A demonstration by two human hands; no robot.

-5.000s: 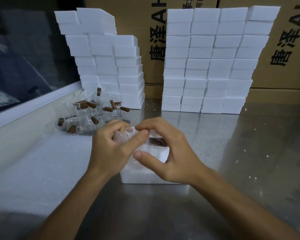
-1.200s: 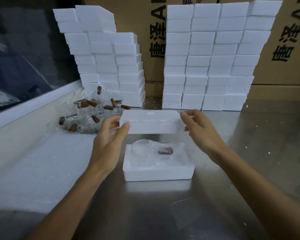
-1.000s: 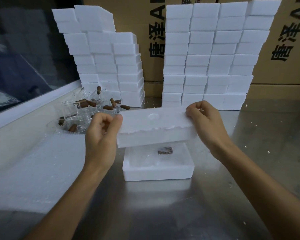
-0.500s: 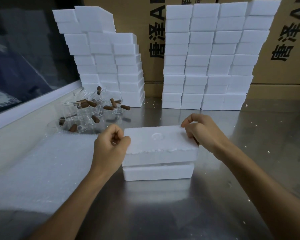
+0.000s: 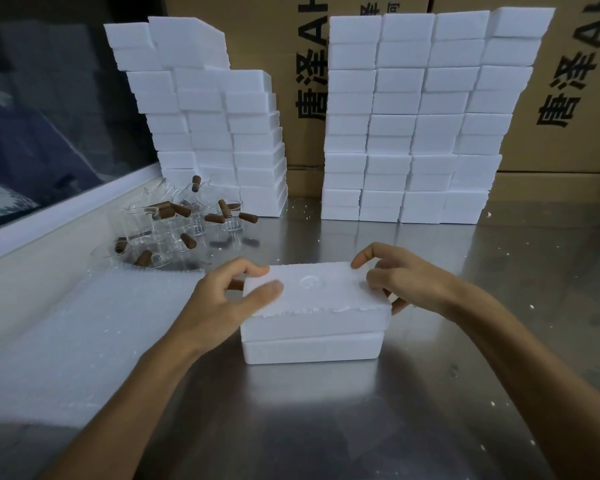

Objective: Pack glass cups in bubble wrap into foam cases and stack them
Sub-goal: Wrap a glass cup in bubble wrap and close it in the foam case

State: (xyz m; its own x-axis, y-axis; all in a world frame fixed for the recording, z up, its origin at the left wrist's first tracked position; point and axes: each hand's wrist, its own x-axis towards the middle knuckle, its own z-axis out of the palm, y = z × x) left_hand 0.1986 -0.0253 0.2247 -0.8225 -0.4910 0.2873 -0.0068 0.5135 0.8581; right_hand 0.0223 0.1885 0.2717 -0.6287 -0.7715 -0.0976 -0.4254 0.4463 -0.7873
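From the head camera, a white foam lid point(image 5: 312, 299) sits on a foam base point(image 5: 312, 348) in the middle of the steel bench point(image 5: 326, 427). The lid is a little skewed; its right end hangs slightly past the base. The left hand point(image 5: 222, 299) holds the left end of the lid, thumb on the top and fingers curled around the far side. The right hand point(image 5: 399, 282) holds the right end, fingers bent over the top corner and thumb low on the side. The wrapped cup is not visible; I judge it is inside the case.

At the far left are loose cups point(image 5: 174, 226) with brown handles, just beside a sheet of wrap point(image 5: 84, 334) that covers the left part of the bench. Behind them is a stack point(image 5: 208, 133) of foam cases, and a bigger stack point(image 5: 423, 126) is at the far right, in front of cartons point(image 5: 568, 98).

The step in hand seems to be the closing of the case. Next, the lid needs to be squared and pressed down evenly; then the closed case can go to a stack.
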